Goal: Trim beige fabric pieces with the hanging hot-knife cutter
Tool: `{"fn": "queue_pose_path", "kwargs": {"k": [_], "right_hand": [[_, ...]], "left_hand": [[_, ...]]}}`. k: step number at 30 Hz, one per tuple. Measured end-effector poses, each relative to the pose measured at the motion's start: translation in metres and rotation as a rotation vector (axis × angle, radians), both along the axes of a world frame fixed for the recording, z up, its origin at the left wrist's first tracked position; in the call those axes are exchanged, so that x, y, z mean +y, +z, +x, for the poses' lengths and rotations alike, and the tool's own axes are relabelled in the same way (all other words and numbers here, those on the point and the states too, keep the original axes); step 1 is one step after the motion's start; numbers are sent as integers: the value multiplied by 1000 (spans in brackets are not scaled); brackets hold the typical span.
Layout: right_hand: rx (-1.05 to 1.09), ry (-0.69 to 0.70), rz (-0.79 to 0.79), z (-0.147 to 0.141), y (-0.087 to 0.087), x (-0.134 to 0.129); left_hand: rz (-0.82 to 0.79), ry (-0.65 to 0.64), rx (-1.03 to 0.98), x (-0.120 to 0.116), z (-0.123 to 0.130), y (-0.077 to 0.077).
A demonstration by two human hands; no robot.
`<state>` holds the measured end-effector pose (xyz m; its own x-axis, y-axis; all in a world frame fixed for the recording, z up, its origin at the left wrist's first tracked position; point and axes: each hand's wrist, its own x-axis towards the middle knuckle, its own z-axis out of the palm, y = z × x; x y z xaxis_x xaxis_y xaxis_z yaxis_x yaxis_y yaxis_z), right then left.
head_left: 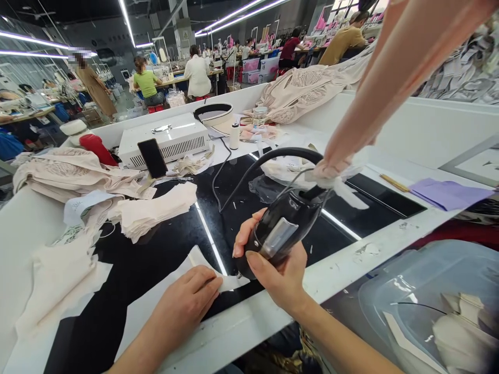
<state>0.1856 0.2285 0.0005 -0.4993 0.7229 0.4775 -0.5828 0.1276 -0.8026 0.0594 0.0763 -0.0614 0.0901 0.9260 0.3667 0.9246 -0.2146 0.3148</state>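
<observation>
My right hand [284, 272] is wrapped round a black corded hand tool [302, 210] with a shiny metal-like panel on its side. The tool stands tilted, its lower end near a narrow pale fabric edge [236, 283]; whether it touches the cloth is hidden. A peach cloth band [384, 83] runs from its top up out of view. On the glossy black tabletop [202, 228], my left hand [187, 296] presses a white fabric piece [150, 283] down, fingers close together and lying nearly flat. That hand partly covers the fabric.
Left of the hands are a stack of pale fabric pieces [152, 213] and a phone [152, 157]. A white vented box [163, 140] stands behind, beside a thread spool [234, 136]. Purple cloth [448, 193] and a clear plastic bin [424, 280] are at right. People sit farther back.
</observation>
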Motion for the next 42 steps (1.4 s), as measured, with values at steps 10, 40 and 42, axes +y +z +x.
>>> {"fn": "queue_pose_path", "kwargs": {"k": [10,40,42], "right_hand": [[-40,43,-80,-17,-3,-8],[-108,-16,-65,-38,-5,-9],[-83,-1,-44,-37,-5,-6]], "left_hand": [[-19,8,-1,0,0,-5],[18,44,-74,2,3,-1],[0,39,-84,1,2,1]]}}
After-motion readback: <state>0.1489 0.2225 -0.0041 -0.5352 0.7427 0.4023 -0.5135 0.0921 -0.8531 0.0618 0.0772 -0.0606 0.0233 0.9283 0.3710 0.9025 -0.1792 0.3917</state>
